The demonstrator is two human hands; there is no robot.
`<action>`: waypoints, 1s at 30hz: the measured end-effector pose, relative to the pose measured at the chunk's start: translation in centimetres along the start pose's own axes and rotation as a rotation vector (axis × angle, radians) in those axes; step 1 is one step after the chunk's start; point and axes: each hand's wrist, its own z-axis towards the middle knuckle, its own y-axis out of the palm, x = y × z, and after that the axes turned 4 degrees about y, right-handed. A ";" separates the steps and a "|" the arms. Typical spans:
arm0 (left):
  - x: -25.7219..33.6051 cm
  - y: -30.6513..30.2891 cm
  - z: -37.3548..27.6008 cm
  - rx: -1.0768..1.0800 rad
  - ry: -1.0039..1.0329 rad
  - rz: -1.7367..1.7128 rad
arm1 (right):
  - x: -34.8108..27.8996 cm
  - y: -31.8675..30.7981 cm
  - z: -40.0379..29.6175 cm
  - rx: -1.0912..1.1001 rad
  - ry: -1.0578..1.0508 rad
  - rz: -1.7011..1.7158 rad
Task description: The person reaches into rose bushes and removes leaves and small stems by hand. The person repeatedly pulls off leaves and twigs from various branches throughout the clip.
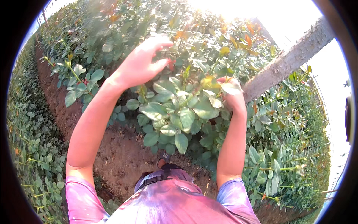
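Note:
Before me stands a dense row of leafy rose-like plants with a broad cluster of green leaves (179, 112) between my arms. My left hand (141, 63) hovers over the foliage, thumb and fingers apart. Close to its thumb tip is a small reddish spot (171, 65), too blurred to identify. My right hand (234, 96) reaches among the leaves beside a rough wooden post (288, 58). A pale leaf (231, 88) covers part of that hand, and its fingertips are hidden, so any grip on a stem cannot be made out. Yellowish young leaves (210, 82) lie just left of it.
The wooden post slants across the upper right. Bare brown soil (120, 156) forms a path at my feet, where a shoe (165, 156) shows. Another planted row (36, 156) runs along the left. Wire (321, 98) edges the plants at right; strong glare washes out the top.

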 end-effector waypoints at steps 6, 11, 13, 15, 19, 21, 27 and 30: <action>-7.9 9.0 10.9 -0.258 -0.275 -0.586 | 1.2 8.4 5.7 0.216 -0.027 -0.198; -9.5 17.5 15.1 -0.663 -0.092 -0.251 | 9.7 9.7 9.5 0.159 0.060 -0.112; -10.4 19.7 15.1 -0.634 -0.060 -0.204 | 10.7 10.7 10.1 0.230 0.107 -0.088; -10.4 21.3 16.0 -0.723 -0.041 -0.213 | 11.0 10.9 10.3 0.308 0.180 -0.123; -11.0 21.6 16.2 -0.703 0.075 -0.108 | 6.1 10.1 8.0 0.319 0.147 -0.462; -11.7 21.5 15.3 -0.714 0.100 -0.083 | 5.0 10.5 7.0 0.269 0.143 -0.447; -9.1 21.0 13.4 -0.706 0.245 -0.040 | 5.0 9.8 3.7 0.308 0.229 -0.310; -9.2 19.2 11.4 -0.786 0.188 -0.062 | 5.2 11.8 2.4 0.309 0.240 -0.185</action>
